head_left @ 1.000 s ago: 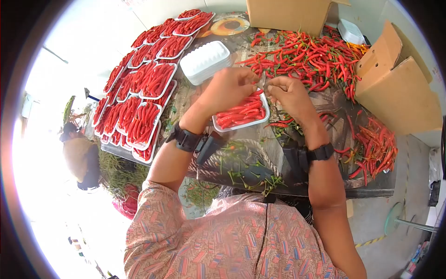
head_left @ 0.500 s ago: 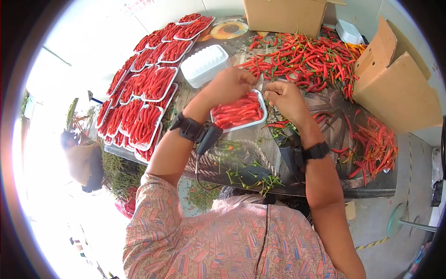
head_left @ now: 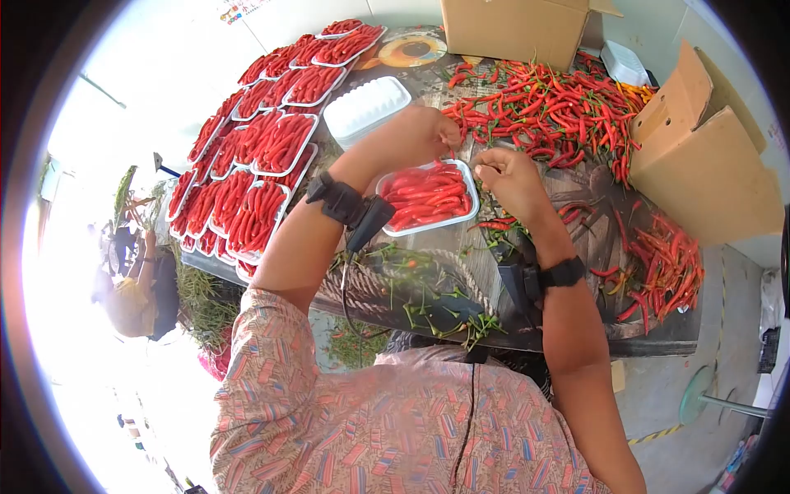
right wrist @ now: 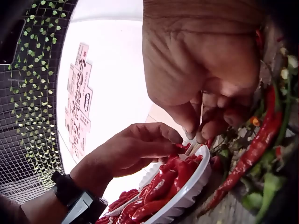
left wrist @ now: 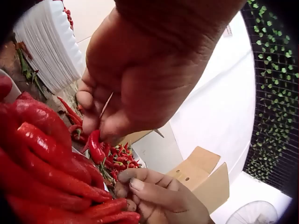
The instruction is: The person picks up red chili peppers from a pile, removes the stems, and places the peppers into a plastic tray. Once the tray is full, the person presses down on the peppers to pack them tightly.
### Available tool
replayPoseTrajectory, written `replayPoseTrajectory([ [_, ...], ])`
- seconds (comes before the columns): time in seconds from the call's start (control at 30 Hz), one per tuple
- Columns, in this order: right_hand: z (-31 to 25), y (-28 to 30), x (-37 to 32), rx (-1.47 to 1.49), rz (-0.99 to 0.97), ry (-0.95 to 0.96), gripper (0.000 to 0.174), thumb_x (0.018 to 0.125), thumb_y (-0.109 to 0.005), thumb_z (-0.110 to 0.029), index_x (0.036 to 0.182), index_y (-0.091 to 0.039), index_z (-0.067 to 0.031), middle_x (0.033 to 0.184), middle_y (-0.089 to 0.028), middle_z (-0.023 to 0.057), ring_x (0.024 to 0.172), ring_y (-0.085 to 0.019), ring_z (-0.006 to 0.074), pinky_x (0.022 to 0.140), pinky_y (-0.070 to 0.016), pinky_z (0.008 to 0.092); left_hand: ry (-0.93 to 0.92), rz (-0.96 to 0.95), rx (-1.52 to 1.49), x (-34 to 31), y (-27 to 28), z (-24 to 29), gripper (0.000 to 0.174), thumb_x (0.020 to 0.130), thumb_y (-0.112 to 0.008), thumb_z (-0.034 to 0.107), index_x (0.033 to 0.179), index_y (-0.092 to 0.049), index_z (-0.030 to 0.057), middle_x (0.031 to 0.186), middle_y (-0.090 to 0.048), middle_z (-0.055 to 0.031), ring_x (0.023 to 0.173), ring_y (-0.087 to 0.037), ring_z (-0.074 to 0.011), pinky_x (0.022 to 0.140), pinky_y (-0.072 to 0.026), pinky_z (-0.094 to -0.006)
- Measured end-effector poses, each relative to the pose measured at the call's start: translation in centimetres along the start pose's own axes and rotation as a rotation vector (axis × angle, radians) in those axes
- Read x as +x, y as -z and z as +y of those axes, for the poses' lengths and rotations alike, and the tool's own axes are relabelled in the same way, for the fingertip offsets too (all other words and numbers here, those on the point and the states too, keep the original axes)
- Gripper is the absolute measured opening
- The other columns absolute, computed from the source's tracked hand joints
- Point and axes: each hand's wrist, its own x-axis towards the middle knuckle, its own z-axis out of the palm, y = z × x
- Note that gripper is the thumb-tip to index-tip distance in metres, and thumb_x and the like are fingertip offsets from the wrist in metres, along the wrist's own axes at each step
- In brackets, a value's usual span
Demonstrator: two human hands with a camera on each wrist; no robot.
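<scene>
While both forearms reach forward over the counter (head_left: 589, 196), the left hand (head_left: 415, 138) arches knuckles-up with its wrist bent down, and the right hand (head_left: 512, 177) curls just beside it, palm turned inward. Left fingers (left wrist: 88, 122) are drawn together and pinch a small glossy red chilli pepper (left wrist: 96, 147) by its top. It hangs nearly upright, long axis a little tilted and tip pointing down, just above the peppers already packed.

Right fingers (right wrist: 189, 116) are likewise closed, nipping a thin pale sliver (right wrist: 190, 149); what it is I cannot tell.

Directly beneath both sets of fingers sits a white rectangular foam tray (head_left: 434, 226), its red peppers lying side by side along its length. Beyond the fingers spreads a loose heap of red chillies (head_left: 559, 107). Left of them stands a stack of empty white foam trays (head_left: 366, 107), and farther left run rows of filled trays (head_left: 255, 165). A brown cardboard box (head_left: 708, 165) stands well to the right. Nearer the person than the fingers, plucked green stems (head_left: 436, 309) litter the dark printed surface, in bright daylight.
</scene>
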Motion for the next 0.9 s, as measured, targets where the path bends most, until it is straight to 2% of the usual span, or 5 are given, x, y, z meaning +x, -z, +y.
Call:
replayPoseTrajectory([
  [0.07, 0.1, 0.0, 0.0, 0.004, 0.002, -0.005, 0.014, 0.089, -0.06, -0.005, 0.101, -0.067, 0.0012, 0.086, -0.066, 0.0007, 0.07, -0.055, 0.0068, 0.064, -0.0456, 0.0239, -0.004, -0.028, 0.072, 0.2, 0.2, 0.8, 0.013, 0.075, -0.063, 0.006, 0.086, -0.07, 0.0044, 0.076, -0.069, -0.0114, 0.071, -0.067, -0.025, 0.068, -0.0522, -0.0357],
  [0.2, 0.4, -0.1, 0.2, 0.045, 0.045, -0.039, 0.024, 0.082, -0.061, -0.011, 0.101, -0.071, -0.0014, 0.087, -0.071, 0.0119, 0.078, -0.067, 0.0165, 0.073, -0.0524, 0.0316, -0.022, -0.04, 0.024, 0.7, 0.2, 0.9, 0.012, 0.075, -0.063, 0.006, 0.085, -0.069, 0.0047, 0.076, -0.068, -0.0116, 0.072, -0.067, -0.0253, 0.067, -0.0515, -0.0362],
  [0.3, 0.8, -0.3, 0.4, 0.032, 0.083, -0.028, 0.025, 0.082, -0.061, -0.012, 0.103, -0.071, -0.0017, 0.089, -0.072, 0.0131, 0.079, -0.068, 0.0178, 0.074, -0.0526, 0.0321, -0.041, -0.067, 0.002, 1.0, 0.0, 0.6, 0.013, 0.083, -0.063, 0.014, 0.091, -0.071, 0.0069, 0.08, -0.067, -0.0138, 0.07, -0.064, -0.0241, 0.067, -0.0507, -0.0355],
  [0.4, 0.4, -0.3, 0.3, 0.009, 0.037, -0.067, 0.019, 0.09, -0.061, -0.004, 0.108, -0.063, 0.0018, 0.085, -0.064, 0.001, 0.071, -0.054, 0.0063, 0.063, -0.0448, 0.0229, -0.069, -0.082, 0.058, 1.0, -0.2, 0.7, 0.014, 0.083, -0.06, 0.012, 0.091, -0.071, 0.0071, 0.081, -0.068, -0.014, 0.07, -0.064, -0.0238, 0.068, -0.0511, -0.0366],
  [0.9, 0.8, -0.7, 0.5, 0.006, 0.034, -0.081, 0.02, 0.09, -0.063, -0.003, 0.108, -0.062, 0.0042, 0.088, -0.066, 0.0029, 0.074, -0.057, 0.0073, 0.065, -0.0458, 0.0232, -0.109, -0.12, -0.036, 0.9, -0.9, -0.3, 0.017, 0.086, -0.06, 0.019, 0.096, -0.067, 0.0069, 0.086, -0.066, -0.0162, 0.075, -0.063, -0.0308, 0.071, -0.0506, -0.0413],
])
